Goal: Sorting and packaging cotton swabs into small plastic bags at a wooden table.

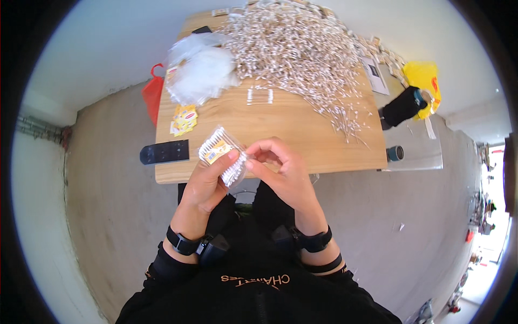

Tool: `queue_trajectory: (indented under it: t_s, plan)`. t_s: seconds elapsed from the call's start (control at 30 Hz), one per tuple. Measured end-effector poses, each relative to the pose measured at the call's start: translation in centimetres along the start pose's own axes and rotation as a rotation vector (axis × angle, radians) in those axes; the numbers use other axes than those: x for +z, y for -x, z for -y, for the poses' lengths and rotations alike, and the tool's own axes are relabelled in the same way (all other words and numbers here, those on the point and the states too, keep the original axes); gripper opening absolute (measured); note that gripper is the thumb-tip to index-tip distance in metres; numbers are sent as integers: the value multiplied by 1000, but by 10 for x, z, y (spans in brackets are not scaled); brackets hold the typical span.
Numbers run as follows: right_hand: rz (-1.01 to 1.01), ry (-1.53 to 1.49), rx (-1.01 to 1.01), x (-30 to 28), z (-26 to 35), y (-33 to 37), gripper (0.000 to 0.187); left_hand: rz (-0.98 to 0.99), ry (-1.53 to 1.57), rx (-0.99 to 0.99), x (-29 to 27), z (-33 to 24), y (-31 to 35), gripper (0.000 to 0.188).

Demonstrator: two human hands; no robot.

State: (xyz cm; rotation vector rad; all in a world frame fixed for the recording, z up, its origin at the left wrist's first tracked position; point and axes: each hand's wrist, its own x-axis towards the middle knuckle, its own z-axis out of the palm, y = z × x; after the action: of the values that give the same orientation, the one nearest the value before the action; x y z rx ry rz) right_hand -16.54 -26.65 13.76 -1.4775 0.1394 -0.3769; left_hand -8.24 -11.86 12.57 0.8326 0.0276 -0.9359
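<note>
Clear plastic makes the small bag (pixel 222 154) of cotton swabs, held over the near edge of the wooden table (pixel 302 135). The left hand (pixel 208 181) grips it from below, fingers curled shut around it. The right hand (pixel 280 164) pinches its end at 3 o'clock. A big swab pile (pixel 302 54) lies at 12 o'clock.

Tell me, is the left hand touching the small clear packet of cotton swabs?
Touching. The head view shows the left hand wrapped around the clear packet of cotton swabs, thumb pressed on its front, with the right hand at its open end.
</note>
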Motion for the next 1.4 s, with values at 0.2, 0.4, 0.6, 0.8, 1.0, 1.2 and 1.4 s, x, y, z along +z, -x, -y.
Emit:
queue_trajectory:
  t_s: [0.2,0.4,0.6,0.8,1.0,1.2,1.4]
  plan:
    - [-153,82,-7,-20,-5,13,10,-74,-20,-74,26,23,-15,19]
    - [-244,151,67,-33,-8,22,11,-74,-10,-101,27,40,-32,21]
    - [-325,252,51,-19,-21,19,10,-97,159,-82,17,53,-31,18]
    - [-344,-116,207,-16,-49,10,27,-139,220,-9,9,53,-33,20]
    - [-116,38,296,-9,-46,3,39,-172,237,79,-7,54,-36,20]
    - [-158,6,276,7,-43,3,39,-197,271,90,-12,49,-35,20]
    - [-182,-56,179,23,-46,6,37,-295,265,146,-19,47,-41,22]
